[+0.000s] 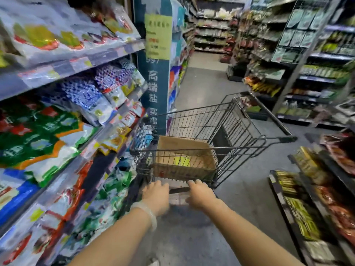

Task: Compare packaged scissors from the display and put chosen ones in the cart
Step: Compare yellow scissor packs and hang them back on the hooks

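Both hands [156, 194] apparently grip cart [192, 148]

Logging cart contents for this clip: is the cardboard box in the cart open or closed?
Open. The cardboard box sits in the cart with no top covering it, and something yellow shows inside. No scissors can be made out.

Fingertips of the left hand [156, 194] and right hand [200, 193] are hidden where they curl over the cart handle [178, 189], itself largely covered. Bags on the shelves [63, 120] left of the hands are smeared beyond reading. Contents of the cardboard box [184, 158] beyond the hands are indistinct behind the wire.
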Motion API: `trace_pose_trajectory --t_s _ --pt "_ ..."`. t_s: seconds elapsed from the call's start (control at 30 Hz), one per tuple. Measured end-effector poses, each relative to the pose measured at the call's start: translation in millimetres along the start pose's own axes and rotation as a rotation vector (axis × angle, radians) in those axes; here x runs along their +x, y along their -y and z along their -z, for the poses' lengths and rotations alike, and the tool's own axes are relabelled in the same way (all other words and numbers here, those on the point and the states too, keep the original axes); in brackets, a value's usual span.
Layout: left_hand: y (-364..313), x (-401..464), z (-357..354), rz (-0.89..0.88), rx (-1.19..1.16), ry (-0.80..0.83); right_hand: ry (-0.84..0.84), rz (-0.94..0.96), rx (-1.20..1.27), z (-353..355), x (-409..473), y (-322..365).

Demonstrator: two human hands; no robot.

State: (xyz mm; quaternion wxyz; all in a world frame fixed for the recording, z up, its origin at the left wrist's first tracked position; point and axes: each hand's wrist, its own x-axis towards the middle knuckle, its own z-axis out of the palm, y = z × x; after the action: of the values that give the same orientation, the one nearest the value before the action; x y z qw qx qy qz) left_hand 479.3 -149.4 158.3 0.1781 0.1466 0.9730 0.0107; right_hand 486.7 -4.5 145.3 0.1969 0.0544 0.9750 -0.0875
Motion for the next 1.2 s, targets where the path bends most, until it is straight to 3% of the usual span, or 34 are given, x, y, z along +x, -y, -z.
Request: trace_pose_trajectory --t_s 0.37,0.5,0.8,1.2 --pt "25 226 107 -0.022 -0.048 -0.069 -0.097 -0.012 0.07 113 203 -7" --pt "30 282 110 0.011 -0.007 -0.004 -0.038 -0.041 0.126 123 252 -21" --pt "25 408 86 0.018 0.015 0.192 0.102 -0.047 0.151 108 386 -61" --pt "22 559 -28 0.129 -0.18 0.548 0.552 -0.164 0.189 -5 550 -127"
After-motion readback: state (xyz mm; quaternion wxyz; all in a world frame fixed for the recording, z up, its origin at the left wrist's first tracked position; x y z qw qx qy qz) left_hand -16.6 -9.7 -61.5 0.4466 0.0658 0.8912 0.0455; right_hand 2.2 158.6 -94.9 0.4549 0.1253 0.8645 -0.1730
